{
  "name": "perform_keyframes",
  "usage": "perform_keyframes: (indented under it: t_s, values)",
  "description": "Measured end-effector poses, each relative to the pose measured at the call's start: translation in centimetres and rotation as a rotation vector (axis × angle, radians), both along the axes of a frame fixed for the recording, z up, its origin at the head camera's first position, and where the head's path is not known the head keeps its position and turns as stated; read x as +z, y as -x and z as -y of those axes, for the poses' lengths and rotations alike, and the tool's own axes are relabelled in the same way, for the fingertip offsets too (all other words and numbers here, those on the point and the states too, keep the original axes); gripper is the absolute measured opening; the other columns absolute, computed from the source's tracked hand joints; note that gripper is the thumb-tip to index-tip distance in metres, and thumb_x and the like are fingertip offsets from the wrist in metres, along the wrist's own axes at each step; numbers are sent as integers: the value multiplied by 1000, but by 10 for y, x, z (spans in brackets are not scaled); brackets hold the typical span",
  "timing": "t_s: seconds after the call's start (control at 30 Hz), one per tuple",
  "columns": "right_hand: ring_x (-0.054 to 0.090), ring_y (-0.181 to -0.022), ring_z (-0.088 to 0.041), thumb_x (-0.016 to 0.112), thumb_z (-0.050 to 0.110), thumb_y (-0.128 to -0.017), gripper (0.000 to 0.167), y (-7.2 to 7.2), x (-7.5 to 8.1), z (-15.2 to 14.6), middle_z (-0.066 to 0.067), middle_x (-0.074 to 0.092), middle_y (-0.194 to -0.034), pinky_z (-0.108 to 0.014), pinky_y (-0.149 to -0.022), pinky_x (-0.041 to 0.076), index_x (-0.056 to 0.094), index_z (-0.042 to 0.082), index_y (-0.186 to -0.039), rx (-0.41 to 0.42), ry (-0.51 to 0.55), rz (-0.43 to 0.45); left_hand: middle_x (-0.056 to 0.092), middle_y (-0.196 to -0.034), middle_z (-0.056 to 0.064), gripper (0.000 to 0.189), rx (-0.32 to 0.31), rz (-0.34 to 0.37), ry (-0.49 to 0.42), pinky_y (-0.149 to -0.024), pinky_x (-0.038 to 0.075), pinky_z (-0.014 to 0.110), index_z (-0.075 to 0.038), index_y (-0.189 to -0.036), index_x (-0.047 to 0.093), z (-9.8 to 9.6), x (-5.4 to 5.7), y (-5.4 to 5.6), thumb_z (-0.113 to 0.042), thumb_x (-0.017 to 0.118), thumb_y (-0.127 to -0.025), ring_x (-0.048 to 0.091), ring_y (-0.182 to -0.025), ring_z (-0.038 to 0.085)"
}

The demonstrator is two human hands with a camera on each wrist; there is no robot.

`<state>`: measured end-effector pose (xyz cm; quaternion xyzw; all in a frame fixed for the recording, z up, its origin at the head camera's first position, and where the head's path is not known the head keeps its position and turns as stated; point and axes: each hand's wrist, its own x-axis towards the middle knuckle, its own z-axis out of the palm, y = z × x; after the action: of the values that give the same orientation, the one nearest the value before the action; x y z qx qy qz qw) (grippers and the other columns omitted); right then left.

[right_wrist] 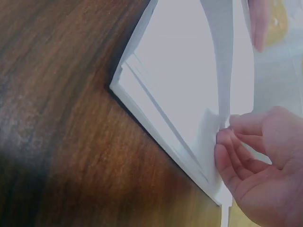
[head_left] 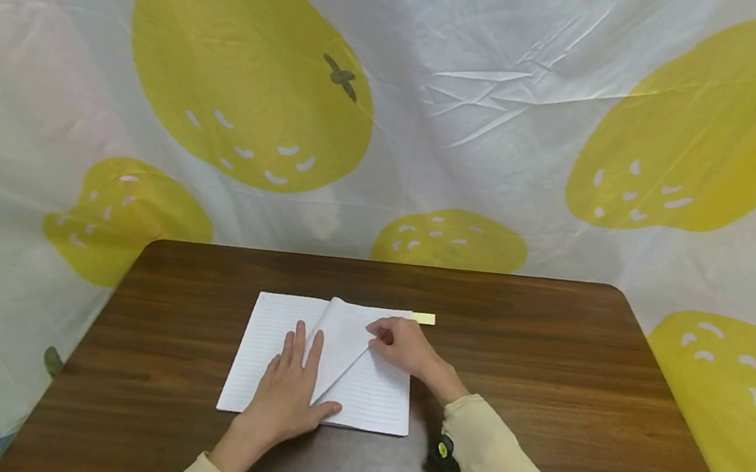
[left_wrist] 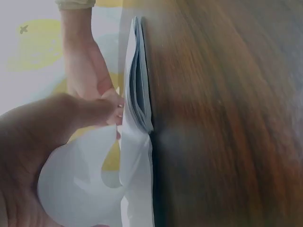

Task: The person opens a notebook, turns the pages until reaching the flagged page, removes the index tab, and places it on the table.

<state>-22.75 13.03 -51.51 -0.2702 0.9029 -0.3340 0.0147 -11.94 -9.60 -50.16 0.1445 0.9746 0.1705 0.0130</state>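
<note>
An open notebook with lined white pages (head_left: 376, 407) lies on the table. One notebook page (head_left: 342, 332) is lifted from the right side and bends over toward the left. My right hand (head_left: 405, 345) pinches the edge of that page between thumb and fingers, as the right wrist view shows with the right hand (right_wrist: 267, 158) at the paper's edge. My left hand (head_left: 288, 392) lies over the left page near the middle fold, fingers straight and spread, thumb out toward the lower edge. Seen from the left wrist, the lifted page (left_wrist: 78, 182) curves up beside the left hand.
A yellow sticky tab (head_left: 424, 319) juts from the notebook's upper right edge. The brown wooden table (head_left: 546, 367) extends around the notebook. Behind it hangs a white curtain (head_left: 472, 161) with yellow fruit prints. A dark band with a round yellow-green mark (head_left: 444, 449) sits at the right wrist.
</note>
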Motion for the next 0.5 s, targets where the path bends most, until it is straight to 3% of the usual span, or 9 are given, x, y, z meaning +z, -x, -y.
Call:
perform_keyframes:
  t_s: [0.2, 0.37, 0.5]
  values:
    - [60, -76, -12, 75, 3, -85, 22, -3, 3, 2, -8, 69, -83, -21, -70, 49, 75, -2, -107, 60, -48, -29, 13, -162, 39, 99, 62, -71, 4, -108, 41, 63, 6, -158, 20, 7, -3, 3, -38, 76, -90, 24, -148, 56]
    - [58, -76, -12, 83, 10, -81, 33, -4, 4, 3, -7, 66, -84, -21, -73, 49, 73, -1, -110, 75, -82, -43, 19, -159, 41, 108, 87, -146, 20, -105, 43, 63, 6, -157, 19, 12, -4, 6, -30, 86, -80, 29, -145, 58]
    - [52, -76, -10, 86, 13, -79, 41, -4, 3, 4, -5, 62, -85, -22, -73, 45, 71, 0, -114, 80, -112, -36, 15, -159, 42, 123, 117, -207, 60, -107, 41, 65, 8, -157, 15, 15, -7, 9, -34, 93, -72, 27, -145, 59]
